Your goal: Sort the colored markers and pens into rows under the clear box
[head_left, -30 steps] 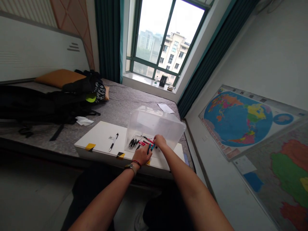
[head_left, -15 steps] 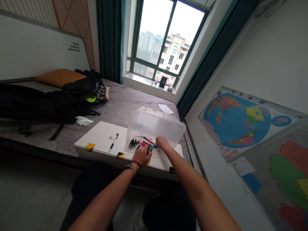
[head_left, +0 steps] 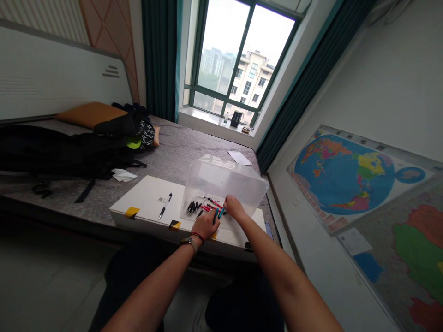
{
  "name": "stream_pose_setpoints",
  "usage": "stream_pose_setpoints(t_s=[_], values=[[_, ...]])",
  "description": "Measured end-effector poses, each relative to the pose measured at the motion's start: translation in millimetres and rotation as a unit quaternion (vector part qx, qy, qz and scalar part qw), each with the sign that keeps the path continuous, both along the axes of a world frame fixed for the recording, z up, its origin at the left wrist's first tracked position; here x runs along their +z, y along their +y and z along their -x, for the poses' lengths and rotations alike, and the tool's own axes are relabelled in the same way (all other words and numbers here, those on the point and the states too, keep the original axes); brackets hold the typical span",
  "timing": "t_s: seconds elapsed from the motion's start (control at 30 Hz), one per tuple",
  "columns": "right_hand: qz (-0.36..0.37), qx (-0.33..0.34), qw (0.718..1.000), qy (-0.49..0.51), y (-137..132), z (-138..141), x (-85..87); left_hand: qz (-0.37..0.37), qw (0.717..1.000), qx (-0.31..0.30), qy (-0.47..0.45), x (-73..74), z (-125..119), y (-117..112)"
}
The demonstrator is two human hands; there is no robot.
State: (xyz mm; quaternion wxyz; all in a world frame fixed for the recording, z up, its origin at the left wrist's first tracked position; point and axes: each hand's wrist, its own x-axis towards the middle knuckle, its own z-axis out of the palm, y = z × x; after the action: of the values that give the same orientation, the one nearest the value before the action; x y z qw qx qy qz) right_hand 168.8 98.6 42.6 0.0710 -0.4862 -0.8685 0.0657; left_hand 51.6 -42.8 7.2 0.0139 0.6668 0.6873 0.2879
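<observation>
My left hand (head_left: pixel 205 225), with a watch and red band at the wrist, is closed around a blue pen (head_left: pixel 215 216) at the front of a clear plastic box (head_left: pixel 226 182). My right hand (head_left: pixel 234 207) reaches into the box, fingers bent together beside a teal pen (head_left: pixel 222 212). Its fingertips are partly hidden, so I cannot tell whether they grip that pen. Black pens (head_left: pixel 193 207) lie bunched at the left inside the box, and several red pens (head_left: pixel 206 208) lie between them and my hands.
The plastic box stands open toward me on a white box (head_left: pixel 138 198) with yellow and black tape. A black-and-silver pen (head_left: pixel 165 206) lies to its left. Behind are a grey mattress (head_left: pixel 180 143), crumpled tissue (head_left: pixel 123 175), a white sheet (head_left: pixel 240 157) and a black bag (head_left: pixel 62 152).
The whole view has shifted slightly. Both hands stay at nearly the same spots over the pens, with the blue and teal pens still between them.
</observation>
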Motion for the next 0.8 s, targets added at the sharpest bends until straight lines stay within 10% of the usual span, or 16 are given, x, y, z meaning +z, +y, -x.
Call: stream_pose_setpoints(t_s=[0.1, 0.3, 0.8], values=[[0.103, -0.095, 0.949, 0.281, -13, 6, 0.9, 0.003, 1.0, 0.001, -0.006, -0.5, 0, 0], [0.345, -0.055, 0.728, 0.59, -60, 9, -5.9, -0.004, 1.0, -0.012, -0.018, -1.6, 0, 0], [0.303, -0.012, 0.761, 0.573, -75, 4, -4.9, -0.017, 0.999, -0.024, -0.019, -0.6, 1, -1]])
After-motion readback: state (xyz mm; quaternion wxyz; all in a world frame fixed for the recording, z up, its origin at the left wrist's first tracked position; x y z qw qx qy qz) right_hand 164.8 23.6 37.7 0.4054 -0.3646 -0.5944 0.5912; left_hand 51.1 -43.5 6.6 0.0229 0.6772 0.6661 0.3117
